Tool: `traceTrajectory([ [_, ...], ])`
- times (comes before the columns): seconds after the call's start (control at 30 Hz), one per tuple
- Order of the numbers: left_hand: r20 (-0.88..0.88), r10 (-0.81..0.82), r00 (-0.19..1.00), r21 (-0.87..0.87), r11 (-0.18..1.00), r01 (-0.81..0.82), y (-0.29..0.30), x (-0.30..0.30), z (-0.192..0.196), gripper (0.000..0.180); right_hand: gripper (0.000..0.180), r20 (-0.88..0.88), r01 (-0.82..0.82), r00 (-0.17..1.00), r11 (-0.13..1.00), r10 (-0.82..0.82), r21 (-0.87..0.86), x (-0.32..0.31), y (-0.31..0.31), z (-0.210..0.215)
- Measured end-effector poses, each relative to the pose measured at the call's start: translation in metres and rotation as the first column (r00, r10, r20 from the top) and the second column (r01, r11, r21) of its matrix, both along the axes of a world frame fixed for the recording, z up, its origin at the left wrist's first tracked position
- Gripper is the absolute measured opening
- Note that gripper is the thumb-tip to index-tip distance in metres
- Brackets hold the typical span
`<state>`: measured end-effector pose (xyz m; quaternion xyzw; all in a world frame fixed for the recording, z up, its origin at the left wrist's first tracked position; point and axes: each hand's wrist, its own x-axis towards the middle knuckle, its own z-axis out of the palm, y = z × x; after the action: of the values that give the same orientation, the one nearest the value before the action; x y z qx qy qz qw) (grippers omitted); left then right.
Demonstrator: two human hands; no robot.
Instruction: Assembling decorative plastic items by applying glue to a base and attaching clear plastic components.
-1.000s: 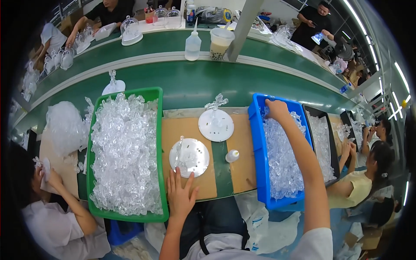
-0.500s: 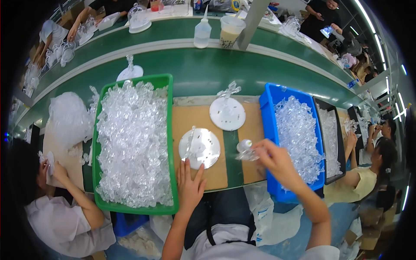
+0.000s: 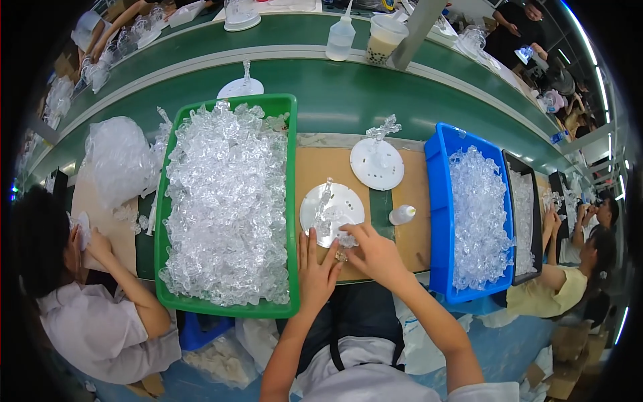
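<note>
A round white disc (image 3: 348, 195) lies on the brown board in front of me, with a clear plastic piece (image 3: 326, 209) standing on its left part. My left hand (image 3: 317, 276) rests at the disc's near edge, fingers stretched out flat. Over the disc's near right edge, my right hand (image 3: 380, 258) pinches a small clear plastic piece (image 3: 345, 239), partly hidden by the fingers. To the right of that hand a small white bottle (image 3: 400, 215) lies on its side. Farther back is a second white disc (image 3: 365, 171) with a clear branched piece (image 3: 384, 128) upright on it.
A green tub (image 3: 293, 201) heaped with clear pieces stands at left, a blue bin (image 3: 439, 214) of them at right, a black tray (image 3: 529, 268) beyond. Behind are another disc (image 3: 231, 89), a squeeze bottle (image 3: 341, 40) and a drink cup (image 3: 386, 41). Co-workers sit on both sides.
My right hand has moved left from beside the blue bin to the near disc, bringing a clear piece. The small white bottle now lies clear of it. My view has shifted left.
</note>
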<state>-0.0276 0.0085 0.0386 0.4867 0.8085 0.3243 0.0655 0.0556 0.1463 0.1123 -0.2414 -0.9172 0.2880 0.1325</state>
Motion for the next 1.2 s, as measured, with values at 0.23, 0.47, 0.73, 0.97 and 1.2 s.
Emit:
traceTrajectory([
  [0.23,-0.014,0.001,1.000,-0.033,0.999,-0.001,0.001,0.000,0.003,0.046,0.014,-0.067,-0.021,0.998,0.988,0.011,-0.155,0.003,0.020,-0.015],
  [0.47,-0.047,0.003,0.999,-0.074,0.997,-0.006,0.001,0.000,0.004,0.046,0.015,-0.144,0.110,0.979,0.967,-0.146,-0.232,-0.016,0.035,-0.016],
  [0.73,-0.053,0.020,0.998,-0.080,0.996,-0.024,0.001,0.002,0.003,0.043,0.016,-0.143,0.066,0.982,0.937,-0.122,-0.343,-0.020,0.036,-0.030],
  [0.97,-0.143,0.256,0.956,0.013,0.966,-0.257,0.027,0.013,0.001,0.041,0.022,-0.234,0.159,0.952,0.974,-0.194,-0.161,-0.008,0.018,-0.021],
  [1.2,-0.228,0.391,0.891,0.106,0.920,-0.377,0.034,0.016,-0.005,0.035,0.037,-0.404,0.644,0.640,0.743,-0.654,-0.183,0.039,0.028,-0.031],
])
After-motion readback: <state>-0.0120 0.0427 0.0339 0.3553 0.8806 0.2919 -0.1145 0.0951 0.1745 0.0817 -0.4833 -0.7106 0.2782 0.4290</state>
